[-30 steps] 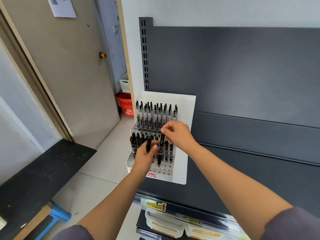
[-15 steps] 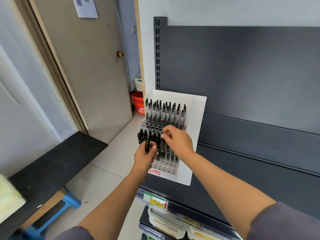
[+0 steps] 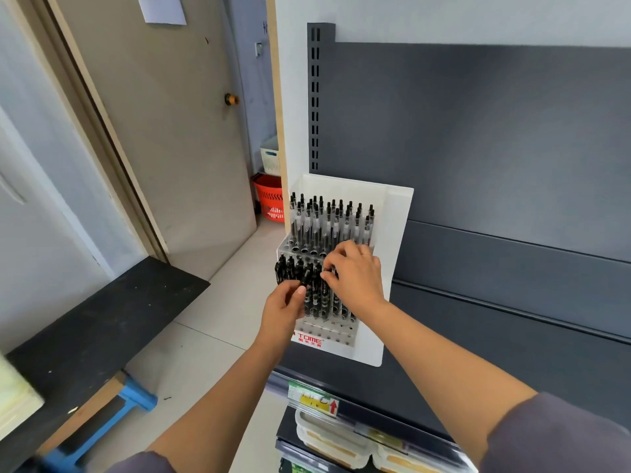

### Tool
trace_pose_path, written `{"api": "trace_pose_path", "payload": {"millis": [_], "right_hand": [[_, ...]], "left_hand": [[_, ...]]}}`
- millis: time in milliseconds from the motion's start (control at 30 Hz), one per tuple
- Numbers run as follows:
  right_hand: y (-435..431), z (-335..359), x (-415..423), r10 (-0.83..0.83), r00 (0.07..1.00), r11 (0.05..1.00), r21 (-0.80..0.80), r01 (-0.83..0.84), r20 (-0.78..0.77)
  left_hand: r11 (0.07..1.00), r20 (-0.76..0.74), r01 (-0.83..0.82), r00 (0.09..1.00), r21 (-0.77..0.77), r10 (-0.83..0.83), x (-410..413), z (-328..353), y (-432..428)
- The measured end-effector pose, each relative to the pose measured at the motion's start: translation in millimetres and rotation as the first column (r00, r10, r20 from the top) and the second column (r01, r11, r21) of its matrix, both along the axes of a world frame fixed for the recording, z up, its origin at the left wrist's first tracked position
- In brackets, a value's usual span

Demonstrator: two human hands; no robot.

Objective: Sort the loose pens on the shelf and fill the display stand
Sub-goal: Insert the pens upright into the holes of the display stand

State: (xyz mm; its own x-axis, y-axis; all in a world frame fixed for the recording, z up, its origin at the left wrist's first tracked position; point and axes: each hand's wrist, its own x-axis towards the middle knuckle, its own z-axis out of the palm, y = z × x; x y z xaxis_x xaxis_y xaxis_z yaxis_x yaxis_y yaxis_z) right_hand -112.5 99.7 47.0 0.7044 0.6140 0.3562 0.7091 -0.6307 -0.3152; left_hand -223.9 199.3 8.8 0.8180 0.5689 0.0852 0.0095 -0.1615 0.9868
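Note:
A white tiered display stand (image 3: 392,233) stands at the left end of the dark grey shelf (image 3: 512,353). Its top tier holds several clear pens with black tips (image 3: 327,220); the middle tier holds several black pens (image 3: 290,269). My left hand (image 3: 283,308) is in front of the middle tier and pinches a black pen (image 3: 306,277) between thumb and fingers. My right hand (image 3: 355,274) reaches over the middle tier, fingers curled round the top of a pen there. The lowest tier, marked TOME in red, shows bare holes (image 3: 327,331).
A beige door (image 3: 164,138) with a knob is at the left, and an orange basket (image 3: 271,201) and a white basket (image 3: 271,157) sit on the floor behind the stand. A black bench (image 3: 95,326) over a blue stool (image 3: 136,401) lies lower left. Boxes fill the shelf below.
The view has shifted a little. My right hand has moved slightly lower into the middle tier; my left hand still holds its black pen in front of the stand.

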Motion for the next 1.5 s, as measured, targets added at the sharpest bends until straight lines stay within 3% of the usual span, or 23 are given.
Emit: {"api": "trace_pose_path", "payload": {"millis": [133, 267, 400, 533, 633, 800, 900, 1000, 1233, 1400, 1500], "right_hand": [[2.0, 0.6, -2.7, -0.022, 1.0, 0.999, -0.031, 0.022, -0.018], [0.3, 5.0, -2.4, -0.015, 0.998, 0.995, -0.097, 0.009, -0.065], [-3.4, 13.3, -2.5, -0.009, 0.995, 0.999, 0.044, 0.013, -0.104], [-1.4, 25.5, -9.8, 0.081, 0.918, 0.987, 0.158, -0.021, -0.388], [-2.8, 25.2, -17.2, 0.101, 0.891, 0.988, 0.15, -0.038, -0.442], [-9.1, 23.4, -19.6, -0.037, 0.838, 0.958, 0.219, 0.185, -0.545], [-16.5, 30.6, -16.4, -0.008, 0.806, 0.934, 0.284, 0.218, -0.592], [-21.8, 33.9, -13.9, -0.005, 0.804, 0.906, 0.338, 0.256, -0.595], [-23.9, 36.3, -15.5, -0.026, 0.831, 0.912, 0.327, 0.247, -0.555], [-25.7, 42.2, -12.5, -0.102, 0.948, 0.939, 0.286, 0.192, -0.301], [-23.2, 35.5, -12.6, -0.108, 0.958, 0.959, 0.228, 0.171, -0.264]], "left_hand": [[0.998, -0.018, 0.015, 1.0, 0.059, -0.014, 0.9, 0.1, 4.6], [0.999, -0.013, 0.041, 0.999, 0.016, -0.041, 1.8, 2.2, 5.2], [0.997, -0.014, 0.073, 0.997, 0.028, -0.073, 4.9, 6.2, 0.3], [0.995, 0.013, 0.094, 0.995, 0.018, -0.094, 8.0, 10.7, -6.0], [0.996, 0.007, 0.051, 0.999, 0.077, -0.052, 12.5, 9.5, -9.1], [0.965, 0.013, -0.049, 0.999, 0.259, 0.047, 18.1, 10.3, -16.7], [0.979, -0.004, 0.09, 0.996, 0.183, -0.091, 21.2, 11.9, -19.9], [0.968, -0.052, 0.191, 0.981, 0.163, -0.185, 21.5, 10.9, -21.1], [0.974, -0.02, 0.145, 0.989, 0.177, -0.143, 23.1, 12.4, -21.7], [0.883, 0.006, 0.022, 1.0, 0.468, -0.028, 27.9, 17.8, -8.1], [0.774, -0.056, 0.041, 0.998, 0.631, -0.008, 28.3, 16.8, -2.1]]}}
